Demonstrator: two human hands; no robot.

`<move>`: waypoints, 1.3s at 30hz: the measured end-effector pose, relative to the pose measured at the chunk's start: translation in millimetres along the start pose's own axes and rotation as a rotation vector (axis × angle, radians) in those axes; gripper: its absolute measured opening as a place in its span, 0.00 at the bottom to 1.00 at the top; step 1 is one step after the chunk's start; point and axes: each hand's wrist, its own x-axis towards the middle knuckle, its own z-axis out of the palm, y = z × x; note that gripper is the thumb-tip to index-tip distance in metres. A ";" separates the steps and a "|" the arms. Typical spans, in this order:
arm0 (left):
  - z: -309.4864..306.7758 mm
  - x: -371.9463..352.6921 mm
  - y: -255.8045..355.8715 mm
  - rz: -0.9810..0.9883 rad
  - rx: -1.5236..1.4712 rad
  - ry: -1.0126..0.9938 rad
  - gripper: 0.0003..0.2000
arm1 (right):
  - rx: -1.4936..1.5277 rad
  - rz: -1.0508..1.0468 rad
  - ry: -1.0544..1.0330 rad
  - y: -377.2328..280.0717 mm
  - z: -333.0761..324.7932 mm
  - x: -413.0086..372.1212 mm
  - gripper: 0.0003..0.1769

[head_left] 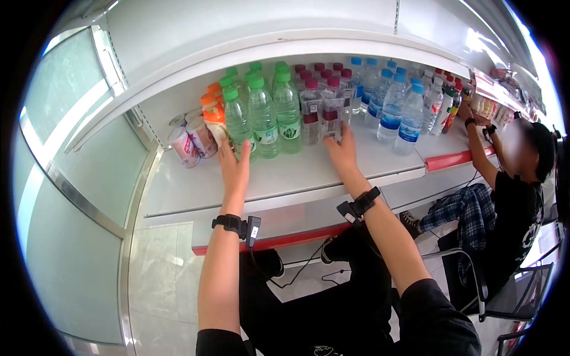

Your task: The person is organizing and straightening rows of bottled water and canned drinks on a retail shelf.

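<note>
My left hand (235, 168) is open, fingers apart and pointing up, at the base of the front-left green-capped bottle (238, 123) and beside an orange-capped bottle (214, 115). My right hand (342, 151) is open at the lower front of a dark-red-capped clear bottle (331, 113), its thumb and fingers spread. Whether either hand touches a bottle is hard to tell. Between the hands stand more green-capped bottles (264, 123) and another dark-red-capped bottle (310, 116), all upright in rows on the white shelf (285, 176).
Cans (184, 148) stand at the shelf's left end. Blue-capped water bottles (409, 121) are right of my right hand. An upper shelf edge (279, 43) overhangs the bottles. At the right, another person (512, 207) reaches toward shelved goods. A cable (297, 279) hangs below.
</note>
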 end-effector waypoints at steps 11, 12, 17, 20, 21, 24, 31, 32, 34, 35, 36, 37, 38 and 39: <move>0.2 0.8 -1.1 -0.001 -0.029 0.000 0.35 | 0.014 -0.011 0.042 5.2 4.3 -1.5 0.40; 0.2 0.9 -1.1 -0.002 -0.026 0.002 0.35 | 0.012 -0.014 0.049 6.6 4.7 -1.1 0.39; -1.4 1.3 3.7 0.036 -0.030 -0.013 0.37 | -0.007 -0.024 0.037 9.1 3.8 0.5 0.39; 1.0 -4.3 15.4 0.196 0.127 0.231 0.37 | -0.006 -0.029 0.043 7.0 3.0 -1.5 0.38; 0.0 -5.1 16.4 0.194 0.130 0.232 0.37 | -0.004 -0.038 0.052 4.9 2.4 -3.0 0.38; -3.3 -5.9 18.2 0.301 0.227 0.220 0.38 | -0.032 -0.044 0.043 4.8 2.5 -2.3 0.38; 2.2 -3.8 3.1 0.151 0.265 0.119 0.43 | -0.019 -0.029 0.041 4.4 1.6 -0.6 0.38; 2.0 -3.0 2.3 0.111 0.255 0.091 0.45 | -0.013 -0.022 0.037 2.7 0.9 -1.3 0.38; 1.9 -1.5 0.4 0.044 0.236 0.051 0.47 | -0.007 -0.017 0.030 -0.4 0.5 -2.4 0.38; 1.9 -0.7 0.0 -0.022 0.215 0.009 0.48 | 0.002 -0.012 0.034 -0.2 0.6 -2.7 0.38; 1.8 0.2 -0.6 -0.023 0.217 0.011 0.48 | 0.011 -0.006 0.038 0.1 0.8 -2.8 0.38; 1.7 0.7 -1.3 -0.035 0.212 -0.007 0.49 | 0.011 -0.006 0.035 0.5 0.5 -2.6 0.38; 0.4 0.5 1.7 -0.047 0.208 -0.025 0.49 | -0.003 -0.020 0.034 2.4 0.1 -1.7 0.38; -0.5 -0.7 4.8 -0.048 0.209 -0.025 0.49 | -0.017 -0.033 0.032 4.4 0.0 -1.1 0.38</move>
